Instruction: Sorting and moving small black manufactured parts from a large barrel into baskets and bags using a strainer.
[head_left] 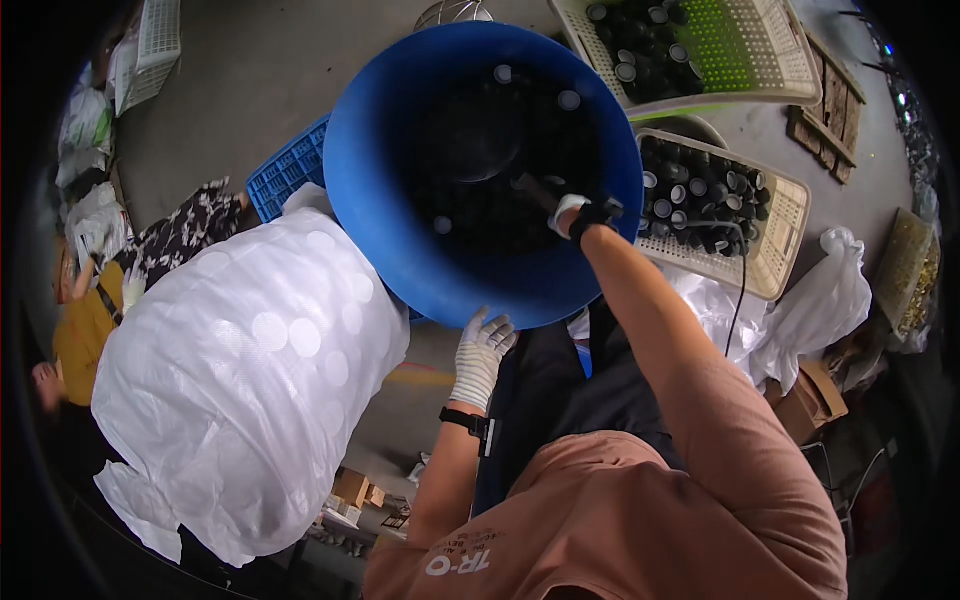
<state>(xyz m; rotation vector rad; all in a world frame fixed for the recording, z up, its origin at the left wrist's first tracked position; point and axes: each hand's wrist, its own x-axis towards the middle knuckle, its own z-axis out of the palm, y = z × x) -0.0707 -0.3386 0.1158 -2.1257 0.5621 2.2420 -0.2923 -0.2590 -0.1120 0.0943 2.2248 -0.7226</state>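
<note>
A large blue tub (365, 180) stands in front of me, with many small black caps with pale ends in its dark inside. My right hand (568, 213), in a white glove, reaches over the right rim. It is closed round the handle of a dark round scoop (478, 150), whose bowl is over the caps and hard to make out in the shadow. My left hand (484, 350), in a white striped glove, rests at the tub's near rim with its fingers extended and apart.
A bulging white woven sack (250, 380) stands at the left, near a blue crate (290, 170). At the right are a cream basket (785, 235) and a green-white basket (770, 60), both with black caps. A wooden pallet (828, 105) lies beyond. Another person (85, 335) is at far left.
</note>
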